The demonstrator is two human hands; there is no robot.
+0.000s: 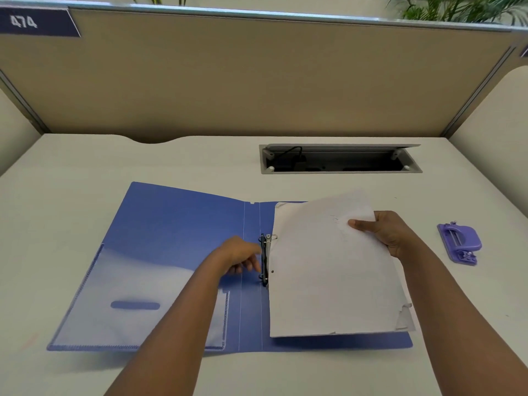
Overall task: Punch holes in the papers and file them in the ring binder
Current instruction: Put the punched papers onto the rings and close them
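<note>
A blue ring binder (177, 224) lies open and flat on the desk. Its metal ring mechanism (265, 260) runs along the spine. My left hand (238, 257) rests against that mechanism, fingers curled at its lever side. My right hand (383, 232) grips the far right edge of a stack of white papers (328, 281), thumb on top. The stack sits tilted over the binder's right cover, its punched edge at the rings; one hole shows near the lower ring. The lower right corner of the papers is torn and curled.
A purple hole punch (460, 242) sits on the desk to the right of the binder. An open cable tray (340, 161) is recessed in the desk behind it. A beige partition (257, 75) closes off the back. The binder's left cover has a clear pocket (120, 310).
</note>
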